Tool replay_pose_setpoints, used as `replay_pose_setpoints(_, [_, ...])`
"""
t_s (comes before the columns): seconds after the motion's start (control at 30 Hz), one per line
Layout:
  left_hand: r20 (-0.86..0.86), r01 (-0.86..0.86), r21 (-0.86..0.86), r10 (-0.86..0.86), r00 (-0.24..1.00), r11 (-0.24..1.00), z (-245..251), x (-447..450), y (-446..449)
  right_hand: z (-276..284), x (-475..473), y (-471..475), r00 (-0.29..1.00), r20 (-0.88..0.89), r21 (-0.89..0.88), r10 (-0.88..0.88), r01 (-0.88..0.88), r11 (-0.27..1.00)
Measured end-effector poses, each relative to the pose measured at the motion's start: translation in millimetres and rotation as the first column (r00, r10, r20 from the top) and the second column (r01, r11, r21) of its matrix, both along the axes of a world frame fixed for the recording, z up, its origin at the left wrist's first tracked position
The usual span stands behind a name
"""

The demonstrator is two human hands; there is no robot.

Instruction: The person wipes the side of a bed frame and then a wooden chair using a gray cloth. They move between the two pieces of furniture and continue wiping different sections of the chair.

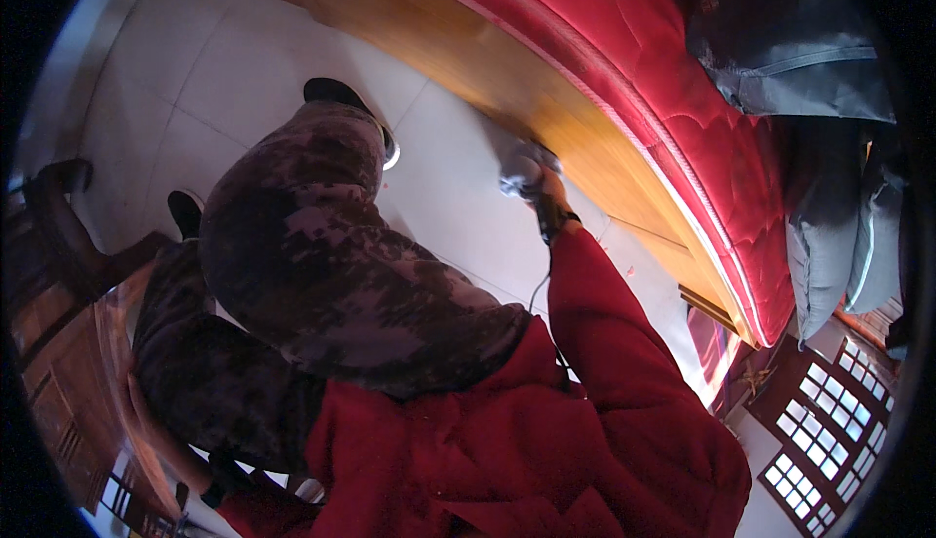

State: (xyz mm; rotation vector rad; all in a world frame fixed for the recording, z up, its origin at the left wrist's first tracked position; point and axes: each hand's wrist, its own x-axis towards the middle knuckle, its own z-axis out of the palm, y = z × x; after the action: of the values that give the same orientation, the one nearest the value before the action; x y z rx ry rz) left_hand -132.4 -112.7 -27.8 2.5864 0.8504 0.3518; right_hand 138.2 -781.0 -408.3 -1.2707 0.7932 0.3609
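My right hand (553,188), at the end of a red sleeve, is closed around a crumpled grey-and-white bundle (521,175), probably cloth, low beside the wooden side panel of a bed (585,143). Dark gear with a thin cable sits at that wrist. At the lower left, my left hand (179,454) lies by brown wooden furniture (110,341), a dark band at its wrist; its fingers are not clear. My legs, in mottled dark trousers (351,275), are bent between the two, with dark shoes on the floor.
A red quilted mattress (658,77) tops the bed, with a dark shiny bag (804,63) and grey cushions (823,267) on it. Pale tiles (241,63) cover the floor, with small reddish scraps (630,271) near the bed. Lattice windows (823,421) are at the lower right.
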Motion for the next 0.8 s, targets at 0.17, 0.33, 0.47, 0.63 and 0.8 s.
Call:
replay_pose_setpoints(0.17, [-0.030,-0.233,-0.166,0.231,0.972,0.958,8,5,-7,-45,-77,-143,0.953,0.264,-0.109,0.150,-0.125,0.986])
replay_pose_setpoints(0.33, [-0.010,-0.195,-0.145,0.195,0.981,0.970,6,-4,2,-98,-118,-230,0.773,0.056,-0.872,0.632,-0.271,0.408])
replay_pose_setpoints(0.47, [-0.014,-0.134,-0.148,0.133,0.991,0.980,6,-2,3,-68,-96,-177,0.962,0.037,0.145,-0.272,0.264,0.954])
replay_pose_setpoints(0.63, [-0.041,-0.286,-0.205,0.284,0.958,0.936,10,9,-11,-19,-17,-36,0.955,-0.117,0.483,-0.274,0.295,0.824])
replay_pose_setpoints(0.8, [-0.061,-0.108,0.089,0.114,0.992,0.990,8,9,-16,16,70,106,0.957,-0.221,0.657,-0.188,0.289,0.696])
